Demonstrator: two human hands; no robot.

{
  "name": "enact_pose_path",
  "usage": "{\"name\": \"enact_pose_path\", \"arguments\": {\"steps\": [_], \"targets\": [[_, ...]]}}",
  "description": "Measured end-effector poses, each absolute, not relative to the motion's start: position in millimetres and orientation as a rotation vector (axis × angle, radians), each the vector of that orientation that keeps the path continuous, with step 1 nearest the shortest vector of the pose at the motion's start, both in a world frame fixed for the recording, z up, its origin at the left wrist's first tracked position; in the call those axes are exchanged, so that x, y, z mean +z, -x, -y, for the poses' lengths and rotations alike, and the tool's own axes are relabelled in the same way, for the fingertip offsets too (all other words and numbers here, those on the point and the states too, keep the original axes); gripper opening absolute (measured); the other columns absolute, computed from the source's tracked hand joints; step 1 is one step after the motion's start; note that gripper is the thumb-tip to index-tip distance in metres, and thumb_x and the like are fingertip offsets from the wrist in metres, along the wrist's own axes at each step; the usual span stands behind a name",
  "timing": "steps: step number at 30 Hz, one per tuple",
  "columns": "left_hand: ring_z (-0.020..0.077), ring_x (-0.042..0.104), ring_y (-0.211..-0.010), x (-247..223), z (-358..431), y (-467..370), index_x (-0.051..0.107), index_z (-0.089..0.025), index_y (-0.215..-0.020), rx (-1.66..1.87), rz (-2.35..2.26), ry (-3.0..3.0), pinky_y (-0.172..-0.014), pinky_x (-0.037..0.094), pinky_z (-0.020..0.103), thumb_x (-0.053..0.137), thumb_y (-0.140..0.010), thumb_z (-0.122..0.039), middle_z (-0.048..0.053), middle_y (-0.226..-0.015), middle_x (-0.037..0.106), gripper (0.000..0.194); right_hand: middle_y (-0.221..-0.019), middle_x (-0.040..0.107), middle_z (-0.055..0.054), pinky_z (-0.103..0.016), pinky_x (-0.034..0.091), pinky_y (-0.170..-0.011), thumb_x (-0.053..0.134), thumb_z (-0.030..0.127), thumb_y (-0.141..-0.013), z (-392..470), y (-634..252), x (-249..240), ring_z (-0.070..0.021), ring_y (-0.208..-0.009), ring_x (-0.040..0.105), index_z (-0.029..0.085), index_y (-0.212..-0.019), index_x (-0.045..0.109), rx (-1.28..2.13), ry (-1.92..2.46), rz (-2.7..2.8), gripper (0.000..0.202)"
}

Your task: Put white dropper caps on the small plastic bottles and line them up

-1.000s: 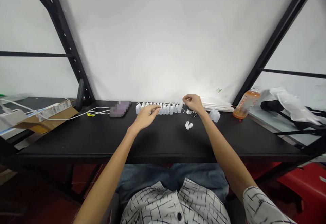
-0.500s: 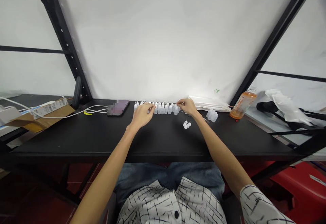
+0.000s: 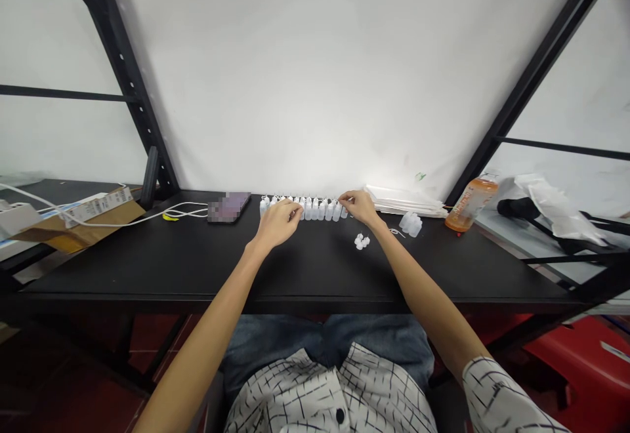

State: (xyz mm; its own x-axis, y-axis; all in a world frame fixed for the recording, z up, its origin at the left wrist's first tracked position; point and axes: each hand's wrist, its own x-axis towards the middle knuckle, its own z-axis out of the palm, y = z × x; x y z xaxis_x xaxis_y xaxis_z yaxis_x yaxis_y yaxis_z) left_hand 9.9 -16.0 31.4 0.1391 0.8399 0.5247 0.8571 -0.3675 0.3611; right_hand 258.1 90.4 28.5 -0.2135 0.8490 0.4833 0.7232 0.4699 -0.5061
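Two bare hands were positioned at a row of small translucent bottles (image 3: 315, 211) on a black surface (image 3: 315, 269).
The bottles stood side by side near the back of the surface, before a white wall (image 3: 315, 92); the left hand (image 3: 276, 223) was in front of the row's left part, its fingers bent, but whether they gripped anything could not be told; the right hand (image 3: 361, 208) was at the row's right end, thumb and forefinger drawn together beside the last bottle's top, their hold too small to tell; white pieces (image 3: 361, 242) lay clustered nearer the front edge, left of the right forearm; a translucent clump (image 3: 410, 224) lay beyond that forearm, near an orange drink bottle (image 3: 470, 205); a phone (image 3: 229, 208) lay left of the row.
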Motion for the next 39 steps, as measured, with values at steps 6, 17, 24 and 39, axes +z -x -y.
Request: {"name": "enact_pose_path", "arguments": {"steps": [6,17,24,39], "targets": [[0.0219,0.062,-0.091,31.9,17.2,-10.5,0.073,-0.021,-0.096,-1.005,1.759,2.373,-0.069,0.040,0.029,0.042,-0.097,-0.032,0.006,-0.105,0.070,0.032,-0.081,0.075,-0.003,-0.028,0.048,-0.066,0.058,0.020,-0.085,-91.0,-257.5,27.6,-0.0164,-0.060,0.068,0.018,-0.088,0.074,0.235,1.283,1.984,0.017],[0.0228,0.062,-0.091,28.4,16.6,-8.4,0.072,-0.020,-0.091,-0.880,1.726,2.474,-0.070,0.041,0.029,0.043,-0.095,-0.028,0.007,-0.097,0.071,0.031,-0.089,0.077,-0.005,-0.032,0.050,-0.076,0.057,0.024,-0.085,-88.8,-310.1,45.9,-0.0203,-0.070,0.070,0.019,-0.090,0.074,0.053,1.443,1.721,0.019],[0.0238,0.062,-0.090,26.4,16.2,-8.0,0.071,-0.019,-0.087,-0.829,1.712,2.503,-0.067,0.039,0.030,0.041,-0.095,-0.029,0.008,-0.096,0.071,0.033,-0.103,0.074,-0.013,-0.036,0.047,-0.080,0.053,0.026,-0.087,-75.6,-367.7,43.8,-0.0296,-0.098,0.066,0.019,-0.099,0.076,-0.373,1.807,1.469,0.028],[0.0229,0.062,-0.086,22.4,14.1,-8.6,0.071,-0.019,-0.084,-0.752,1.678,2.526,-0.067,0.040,0.030,0.040,-0.096,-0.031,0.008,-0.095,0.070,0.035,-0.102,0.076,-0.011,-0.038,0.050,-0.079,0.071,0.042,-0.075,-81.2,-418.2,24.2,-0.0308,-0.099,0.068,0.020,-0.094,0.079,-0.141,2.028,1.456,0.030]]}}
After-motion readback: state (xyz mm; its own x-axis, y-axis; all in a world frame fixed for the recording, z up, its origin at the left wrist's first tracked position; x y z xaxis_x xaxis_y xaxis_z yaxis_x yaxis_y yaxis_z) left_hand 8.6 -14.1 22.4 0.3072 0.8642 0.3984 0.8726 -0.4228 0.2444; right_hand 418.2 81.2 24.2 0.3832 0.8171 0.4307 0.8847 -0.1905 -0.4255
